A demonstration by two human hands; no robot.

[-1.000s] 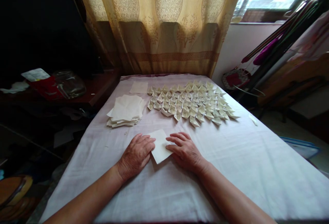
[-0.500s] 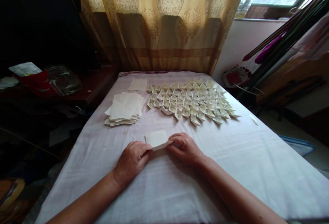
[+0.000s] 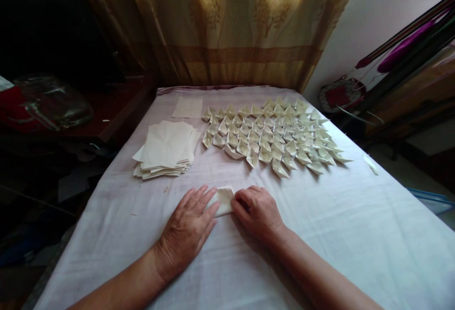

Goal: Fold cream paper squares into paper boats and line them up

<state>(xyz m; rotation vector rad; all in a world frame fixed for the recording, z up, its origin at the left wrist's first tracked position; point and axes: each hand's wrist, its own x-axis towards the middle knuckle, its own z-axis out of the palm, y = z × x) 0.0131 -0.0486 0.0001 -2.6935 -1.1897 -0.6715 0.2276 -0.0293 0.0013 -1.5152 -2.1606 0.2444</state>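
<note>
A small folded sheet of paper lies on the cloth-covered table between my hands. Flat on its left side rests my left hand, fingers stretched out and a little apart. My right hand pinches the paper's right edge, thumb and fingers closed. Part of the paper is hidden under the left fingers. Beyond them, to the left, is a stack of pale square paper sheets. Rows of folded paper boats stand to the right of the stack.
A single sheet lies behind the stack. White cloth covers the table. A glass jar stands on a dark red cabinet at the left. The curtain hangs behind the table. A small white scrap lies near the right edge.
My left hand has gone from gripping the paper's edge to lying flat with fingers spread. My right hand still holds the right side. The view has tipped downward.
</note>
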